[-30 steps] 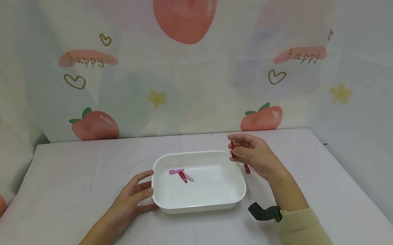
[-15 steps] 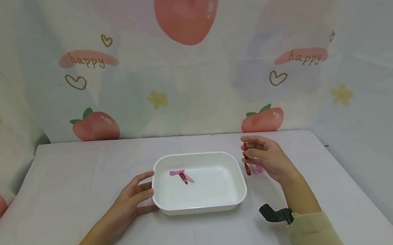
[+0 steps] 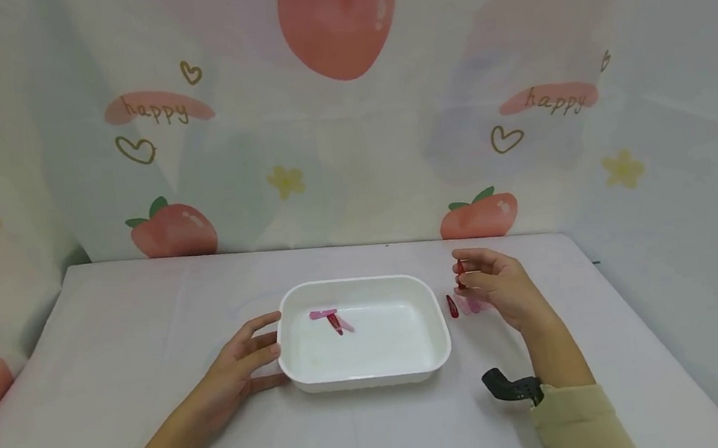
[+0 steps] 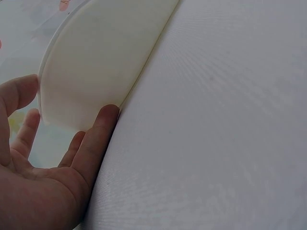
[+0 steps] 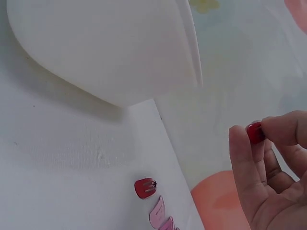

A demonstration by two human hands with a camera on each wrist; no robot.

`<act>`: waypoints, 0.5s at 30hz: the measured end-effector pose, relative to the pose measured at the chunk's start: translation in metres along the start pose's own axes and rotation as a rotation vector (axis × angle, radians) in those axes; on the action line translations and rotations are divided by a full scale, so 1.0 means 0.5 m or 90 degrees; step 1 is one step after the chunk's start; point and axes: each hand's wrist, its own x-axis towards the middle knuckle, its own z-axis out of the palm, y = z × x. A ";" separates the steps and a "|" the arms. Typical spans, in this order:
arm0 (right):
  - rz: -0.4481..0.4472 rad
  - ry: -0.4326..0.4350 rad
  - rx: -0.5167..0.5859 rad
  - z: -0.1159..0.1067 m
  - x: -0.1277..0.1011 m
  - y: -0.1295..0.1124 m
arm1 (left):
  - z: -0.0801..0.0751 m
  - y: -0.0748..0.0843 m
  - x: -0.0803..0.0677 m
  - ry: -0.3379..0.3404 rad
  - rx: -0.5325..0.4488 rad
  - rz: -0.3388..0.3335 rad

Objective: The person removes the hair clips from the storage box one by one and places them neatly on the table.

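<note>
And the right hand swings outward! A second ago it is right up by the white tray's right rim; now it is off to the right of the tray, and the red snap hair clip travels along, pinched between thumb and fingers. That grasp shows clearly from the right wrist too, the clip seen almost end-on.

Here's what the shift reveals: the loose clips on the surface come into better sight. One loose red clip lies just right of the tray, apart from its wall, and a little further right sits the cluster of pink clips, partly masked by the fingers, so the number there I cannot tell. The held one hangs above that cluster's far edge, on the side away from the person.

Inside the tray, no change at all! Toward its back left corner rest the same three: a pink clip lying crosswise, with a dark red clip and a pale pink clip slanting toward the front beneath it.

Over at the tray's left end, the left hand stays put, fingers spread and resting against rim and wall, curled round nothing; it seems to be steadying the tray.

So what does the move amount to? As I judge it, the tray's contents gain nothing in this moment: the pinched clip is outside, nearer the loose clips than the three within.
</note>
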 end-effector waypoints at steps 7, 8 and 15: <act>0.002 0.023 -0.016 -0.025 0.002 0.011 | 0.000 -0.002 0.002 -0.002 0.004 0.004; 0.005 0.027 -0.020 -0.027 0.003 0.012 | 0.000 -0.002 0.001 -0.001 0.004 0.005; 0.029 0.059 -0.047 -0.042 0.003 0.016 | -0.001 -0.002 -0.001 -0.004 0.001 0.008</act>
